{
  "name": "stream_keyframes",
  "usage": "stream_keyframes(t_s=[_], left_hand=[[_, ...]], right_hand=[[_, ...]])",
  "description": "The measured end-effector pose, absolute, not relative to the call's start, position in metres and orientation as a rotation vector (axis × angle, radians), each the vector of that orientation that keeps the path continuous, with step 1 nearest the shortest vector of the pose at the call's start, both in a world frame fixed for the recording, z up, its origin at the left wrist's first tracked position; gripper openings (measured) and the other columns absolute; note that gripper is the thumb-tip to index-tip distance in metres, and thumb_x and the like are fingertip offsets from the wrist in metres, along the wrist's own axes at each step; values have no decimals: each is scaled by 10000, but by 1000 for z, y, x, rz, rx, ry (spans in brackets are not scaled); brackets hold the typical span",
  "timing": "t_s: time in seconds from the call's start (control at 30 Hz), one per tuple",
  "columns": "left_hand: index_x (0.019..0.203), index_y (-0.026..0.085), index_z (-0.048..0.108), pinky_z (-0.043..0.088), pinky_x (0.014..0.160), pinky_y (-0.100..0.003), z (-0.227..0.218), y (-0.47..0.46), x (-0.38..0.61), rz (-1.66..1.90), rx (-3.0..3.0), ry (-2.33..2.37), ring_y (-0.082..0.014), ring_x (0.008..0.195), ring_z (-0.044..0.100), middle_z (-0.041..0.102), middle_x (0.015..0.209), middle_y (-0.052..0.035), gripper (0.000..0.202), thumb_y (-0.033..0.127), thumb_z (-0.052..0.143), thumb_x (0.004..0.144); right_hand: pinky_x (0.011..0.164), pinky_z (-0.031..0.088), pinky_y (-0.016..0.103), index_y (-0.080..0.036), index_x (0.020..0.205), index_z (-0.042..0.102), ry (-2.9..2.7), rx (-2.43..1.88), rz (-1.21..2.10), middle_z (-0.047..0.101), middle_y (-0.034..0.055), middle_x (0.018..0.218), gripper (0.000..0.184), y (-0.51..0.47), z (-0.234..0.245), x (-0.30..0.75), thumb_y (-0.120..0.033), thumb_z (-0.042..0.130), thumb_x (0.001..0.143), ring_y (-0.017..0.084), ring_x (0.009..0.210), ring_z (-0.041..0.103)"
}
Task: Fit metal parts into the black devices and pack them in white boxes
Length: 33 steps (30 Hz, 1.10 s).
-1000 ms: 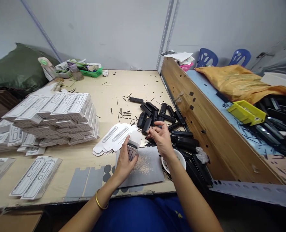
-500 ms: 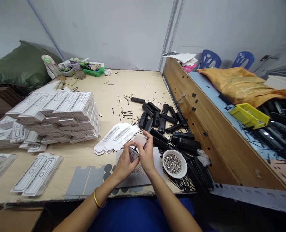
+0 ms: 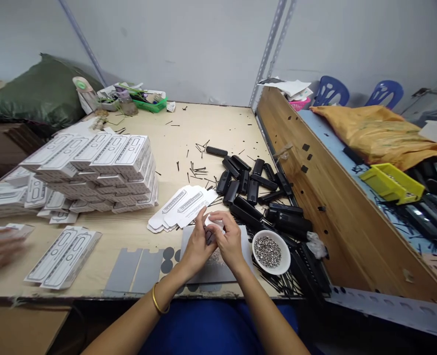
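Between my two hands is a small printed carton (image 3: 210,236), end up, mostly covered by my fingers. My left hand (image 3: 196,250) is closed around its side. My right hand (image 3: 228,240) pinches the carton's white end flap (image 3: 217,224) with thumb and fingers. Below them lies a grey sheet (image 3: 223,270) with small crumbs on it. Just beyond my hands, flat white printed cartons (image 3: 190,207) are fanned out. Beside my right hand stands a white bowl (image 3: 285,264) full of small shiny metal pieces.
Finished-looking white boxes (image 3: 124,157) are stacked at the left, with two more boxes (image 3: 63,256) in front. A co-worker's blurred hand (image 3: 0,247) is at the left edge. Black plastic cases (image 3: 253,190) and black screws crowd the right, against a wooden partition (image 3: 314,197).
The flap has gone from standing wide open to partly folded in under my right fingers. A co-worker's hand has come in at the left. The view has shifted slightly left.
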State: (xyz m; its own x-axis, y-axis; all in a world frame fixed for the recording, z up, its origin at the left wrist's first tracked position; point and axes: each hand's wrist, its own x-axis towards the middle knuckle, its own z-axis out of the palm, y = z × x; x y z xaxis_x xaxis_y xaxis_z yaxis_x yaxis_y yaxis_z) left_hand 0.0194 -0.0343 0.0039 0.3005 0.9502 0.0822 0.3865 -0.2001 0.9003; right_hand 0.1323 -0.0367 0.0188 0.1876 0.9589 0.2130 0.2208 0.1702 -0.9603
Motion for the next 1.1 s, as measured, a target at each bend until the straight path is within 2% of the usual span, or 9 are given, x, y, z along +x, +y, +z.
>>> stream_keyframes(t_s=[0.17,0.33,0.47,0.53,0.67,0.77,0.87,0.97,1.1], left_hand=[[1473,151,210,255,1144,-452,1,-32,21,812,1796,1192,-241,1400,301,307,1501,-175,722,261,522,832],[1456,141,269,267,1145,-433,-3,-33,24,839,1822,1184,-238,1385,329,360,1471,-172,691,264,533,829],[1435,99,276,283,1137,-436,-7,-33,18,956,1787,1217,-231,1359,373,373,1447,-218,566,342,374,934],[1433,96,252,301,1125,-449,-7,-32,14,978,1774,1241,-238,1342,397,375,1442,-226,567,366,355,945],[1415,114,228,367,1072,-452,1,-29,14,864,1741,1309,-258,1301,447,410,1417,-218,631,380,474,898],[1390,137,262,350,1079,-454,7,-30,19,843,1791,1277,-264,1320,421,413,1414,-203,647,359,541,851],[1396,163,253,332,1086,-462,6,-32,21,865,1815,1249,-263,1338,395,403,1421,-192,656,344,549,840],[1408,148,227,350,1072,-458,0,-34,19,873,1782,1251,-264,1318,419,415,1405,-209,662,345,527,852],[1405,156,220,407,1014,-431,6,-33,14,888,1760,1314,-254,1230,505,455,1365,-204,658,326,517,842]], right_hand=[[895,438,241,-180,943,629,-1256,-1379,820,634,34,972,148,-37,25,138,-271,569,843,115,961,570],[809,471,265,-170,885,636,-1147,-1431,747,662,41,909,219,-39,20,131,-348,509,886,123,863,596],[1042,428,347,-195,1093,644,-1443,-1217,466,637,60,1198,249,-49,5,118,-235,516,883,153,1178,537],[1081,410,353,-206,1168,621,-1508,-1166,433,622,49,1238,309,-49,2,114,-192,477,895,139,1214,519],[1040,437,318,-208,1063,660,-1400,-1217,730,659,33,1156,249,-41,13,121,-271,476,907,127,1143,564],[1020,450,304,-184,1079,623,-1159,-1279,974,649,55,1156,265,-39,26,132,-316,484,896,129,1115,587],[1034,438,321,-180,1019,631,-1122,-1288,1022,646,60,1163,242,-41,28,137,-319,476,894,140,1131,579],[1030,431,354,-199,962,662,-1293,-1281,840,639,52,1192,229,-48,18,128,-319,477,898,156,1148,550],[1081,395,384,-212,1170,596,-1463,-1201,630,541,71,1331,312,-58,3,108,-311,475,900,168,1262,461]])
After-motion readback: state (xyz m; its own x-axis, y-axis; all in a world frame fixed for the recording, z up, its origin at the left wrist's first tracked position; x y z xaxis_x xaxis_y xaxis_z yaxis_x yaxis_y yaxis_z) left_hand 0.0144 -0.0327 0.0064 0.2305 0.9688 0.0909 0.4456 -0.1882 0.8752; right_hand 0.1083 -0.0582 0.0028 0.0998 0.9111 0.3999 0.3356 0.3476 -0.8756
